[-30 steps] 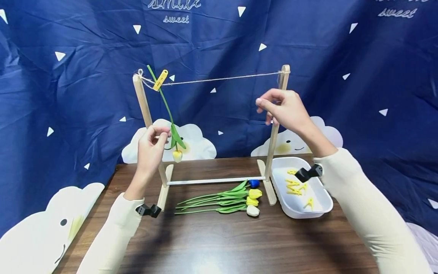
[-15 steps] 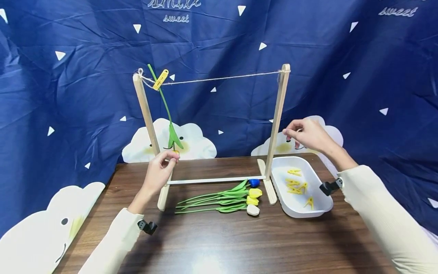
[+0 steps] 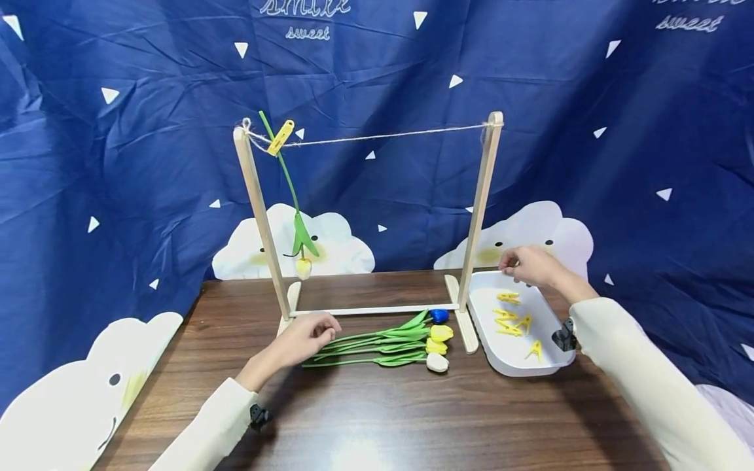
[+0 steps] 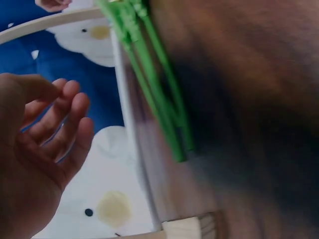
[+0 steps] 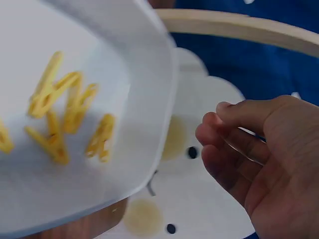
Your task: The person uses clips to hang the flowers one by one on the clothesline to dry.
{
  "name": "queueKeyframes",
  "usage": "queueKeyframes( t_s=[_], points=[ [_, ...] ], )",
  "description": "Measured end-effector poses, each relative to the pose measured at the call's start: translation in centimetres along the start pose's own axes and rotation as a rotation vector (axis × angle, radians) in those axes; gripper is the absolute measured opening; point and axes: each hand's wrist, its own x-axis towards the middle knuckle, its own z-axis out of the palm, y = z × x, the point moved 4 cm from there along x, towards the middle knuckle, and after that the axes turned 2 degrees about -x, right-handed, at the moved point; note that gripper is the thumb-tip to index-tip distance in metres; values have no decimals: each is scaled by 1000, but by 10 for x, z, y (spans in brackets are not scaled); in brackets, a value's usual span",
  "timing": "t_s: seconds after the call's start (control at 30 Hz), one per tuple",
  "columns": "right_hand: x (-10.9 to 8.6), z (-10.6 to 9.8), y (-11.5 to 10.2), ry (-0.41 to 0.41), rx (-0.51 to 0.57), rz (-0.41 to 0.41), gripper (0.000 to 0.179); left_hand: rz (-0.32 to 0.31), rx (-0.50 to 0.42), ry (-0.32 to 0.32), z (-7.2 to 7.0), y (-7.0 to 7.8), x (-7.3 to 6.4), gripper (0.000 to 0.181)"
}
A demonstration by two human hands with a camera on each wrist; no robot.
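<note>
My left hand (image 3: 308, 337) hovers by the stem ends of several artificial tulips (image 3: 377, 340) lying on the table. In the left wrist view its fingers are loosely bent, with nothing in them, beside the green stems (image 4: 157, 89). The tulip heads are blue, yellow and white. Over the back edge of a white tray (image 3: 480, 278), my right hand (image 3: 537, 267) hangs with loosely curled fingers and holds nothing. Several yellow clothespins (image 5: 55, 94) lie in that tray. One yellow-white tulip (image 3: 303, 268) hangs head down from the string, clipped by a yellow clothespin (image 3: 281, 137).
A wooden frame, with a left post (image 3: 259, 209) and a right post (image 3: 480, 209), carries the string (image 3: 389, 135) across its top. A white bar (image 3: 377, 309) joins the posts low down. Behind hangs a dark blue curtain (image 3: 377, 72) with clouds.
My left hand has left the hanging tulip and come down to the stems on the table. The right hand has moved down and right, from beside the right post to the tray.
</note>
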Motion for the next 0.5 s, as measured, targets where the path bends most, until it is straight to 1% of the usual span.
queueKeyframes(
  t_s=[0.1, 0.13, 0.23, 0.4, 0.5],
  points=[
    [3, 12, 7, -40, -44, -8, 6, 25, 81, -88, 12, -4, -5, 13],
    [4, 16, 9, -51, -60, -16, 5, 40, 113, -108, 15, -5, -7, 12],
    [5, 25, 12, -97, -119, -26, 5, 58, 200, -164, 22, -9, -12, 9],
    [5, 39, 17, -185, -193, -20, 6, 46, 274, -205, 29, -14, -18, 7],
    [4, 47, 20, -217, -205, -19, 8, 37, 318, -219, 33, -15, -20, 8]
  ],
)
